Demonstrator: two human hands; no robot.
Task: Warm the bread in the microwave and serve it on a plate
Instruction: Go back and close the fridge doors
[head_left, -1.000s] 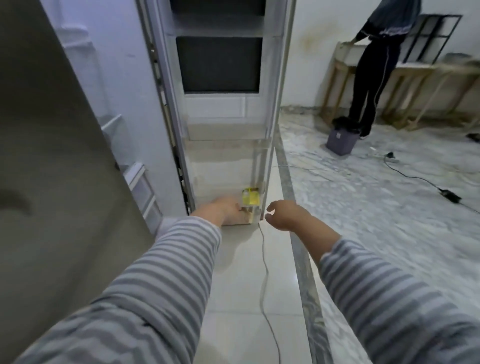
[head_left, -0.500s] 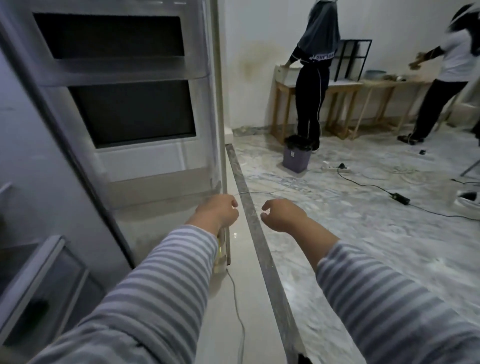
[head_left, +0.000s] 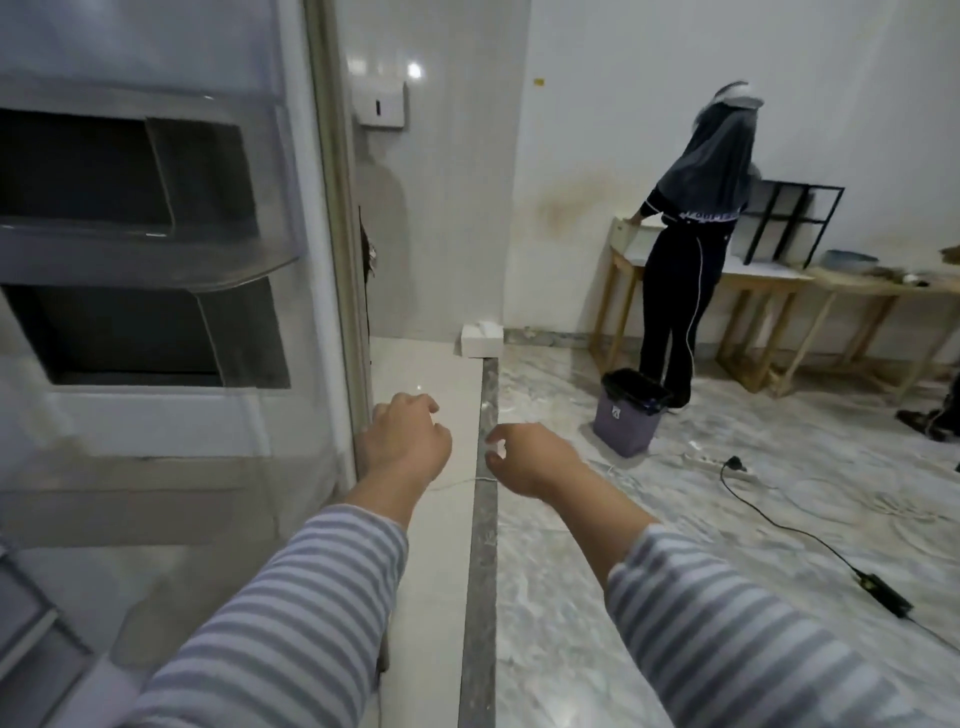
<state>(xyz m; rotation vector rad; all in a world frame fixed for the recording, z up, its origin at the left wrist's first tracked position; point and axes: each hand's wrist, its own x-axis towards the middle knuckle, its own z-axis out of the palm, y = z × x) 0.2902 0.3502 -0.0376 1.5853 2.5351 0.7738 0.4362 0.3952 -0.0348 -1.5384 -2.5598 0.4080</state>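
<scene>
No bread, microwave or plate shows in this view. The open fridge door (head_left: 156, 249), with its clear door shelves, fills the left side. My left hand (head_left: 405, 447) hovers just right of the door's edge with fingers loosely curled and holds nothing. My right hand (head_left: 524, 460) hangs a little to the right over the grey floor strip (head_left: 483, 545), fingers loosely curled, also holding nothing. Both sleeves are grey striped.
A white tissue box (head_left: 480, 340) lies on the floor by the wall. A purple bin (head_left: 631, 410) stands beside a person (head_left: 691, 260) at wooden tables (head_left: 831, 291). A black cable (head_left: 810, 540) runs across the marble floor. A white dispenser (head_left: 382, 106) hangs on the wall.
My view has risen from the bottom of the fridge door. Both hands lifted away from the low shelf, and the yellow item there is out of sight.
</scene>
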